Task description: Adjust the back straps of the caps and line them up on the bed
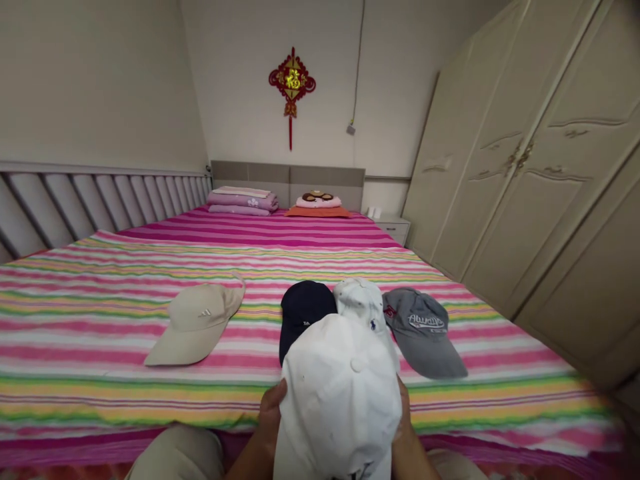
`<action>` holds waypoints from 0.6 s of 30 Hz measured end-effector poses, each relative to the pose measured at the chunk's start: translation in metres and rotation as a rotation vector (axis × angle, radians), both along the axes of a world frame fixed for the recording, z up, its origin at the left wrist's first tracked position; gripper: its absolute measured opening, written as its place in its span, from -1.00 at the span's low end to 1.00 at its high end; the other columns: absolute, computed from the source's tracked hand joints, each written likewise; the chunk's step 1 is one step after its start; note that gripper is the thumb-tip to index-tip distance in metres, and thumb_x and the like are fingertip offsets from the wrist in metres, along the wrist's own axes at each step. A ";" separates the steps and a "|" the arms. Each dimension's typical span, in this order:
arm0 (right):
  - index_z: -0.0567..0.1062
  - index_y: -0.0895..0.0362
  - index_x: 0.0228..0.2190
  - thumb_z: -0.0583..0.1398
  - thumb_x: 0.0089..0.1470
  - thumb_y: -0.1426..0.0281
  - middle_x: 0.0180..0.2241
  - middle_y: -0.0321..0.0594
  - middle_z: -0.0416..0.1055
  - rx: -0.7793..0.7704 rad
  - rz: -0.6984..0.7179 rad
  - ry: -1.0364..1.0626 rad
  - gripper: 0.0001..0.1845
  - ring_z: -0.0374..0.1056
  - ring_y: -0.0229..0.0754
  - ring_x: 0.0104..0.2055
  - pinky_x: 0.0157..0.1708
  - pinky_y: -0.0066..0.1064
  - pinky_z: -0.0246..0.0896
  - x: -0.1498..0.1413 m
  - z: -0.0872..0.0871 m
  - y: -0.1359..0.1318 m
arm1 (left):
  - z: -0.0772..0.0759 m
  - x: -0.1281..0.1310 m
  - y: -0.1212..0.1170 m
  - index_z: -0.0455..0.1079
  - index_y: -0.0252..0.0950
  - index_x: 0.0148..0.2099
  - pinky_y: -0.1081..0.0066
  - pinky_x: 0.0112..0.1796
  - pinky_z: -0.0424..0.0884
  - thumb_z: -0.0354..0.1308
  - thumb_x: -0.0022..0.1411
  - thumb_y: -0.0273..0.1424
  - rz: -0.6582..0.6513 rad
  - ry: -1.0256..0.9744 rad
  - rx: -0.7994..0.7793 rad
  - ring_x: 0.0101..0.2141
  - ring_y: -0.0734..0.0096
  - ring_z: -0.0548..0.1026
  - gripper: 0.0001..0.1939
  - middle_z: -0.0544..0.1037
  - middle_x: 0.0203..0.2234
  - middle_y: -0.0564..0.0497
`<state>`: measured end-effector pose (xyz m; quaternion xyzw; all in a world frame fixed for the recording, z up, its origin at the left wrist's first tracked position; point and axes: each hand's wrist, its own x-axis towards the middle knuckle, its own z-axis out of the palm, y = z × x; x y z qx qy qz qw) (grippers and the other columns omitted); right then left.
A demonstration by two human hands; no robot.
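**Holding a white cap up over the striped bed**

Gripping from both sides, I have the white cap raised in front of me, low in the middle of the view, its crown and top button facing the camera. My left hand is closed on the cap's left edge, with the fingers curled round the rim. My right hand is clamped on the right edge; most of it is hidden behind the fabric, so I see only the back of the hand and the wrist. The cap sits just above the near edge of the bed, clear of the striped sheet and resting on nothing but my two hands.

Behind it, on the sheet, three more caps lie in a tight row: a navy cap, a second white cap touching it, and a grey cap with lettering on its front, just to the right. Well apart to the left lies a beige cap, brim toward me. Folded bedding and a pillow sit at the headboard. A red wall ornament hangs above, and a wardrobe fills the right side.
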<state>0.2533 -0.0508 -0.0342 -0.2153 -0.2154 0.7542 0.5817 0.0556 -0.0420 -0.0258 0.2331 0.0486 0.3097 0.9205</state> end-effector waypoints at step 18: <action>0.56 0.14 -0.43 0.16 -0.23 0.01 -0.28 -0.07 0.51 0.046 0.033 0.023 -0.52 0.26 0.08 -0.02 0.06 -0.03 -0.11 -0.004 0.007 -0.004 | 0.005 -0.005 -0.006 0.28 -0.30 0.06 0.17 0.00 0.13 0.02 0.06 -0.08 0.017 0.096 -0.106 -0.05 0.09 0.35 -0.42 0.52 -0.21 -0.13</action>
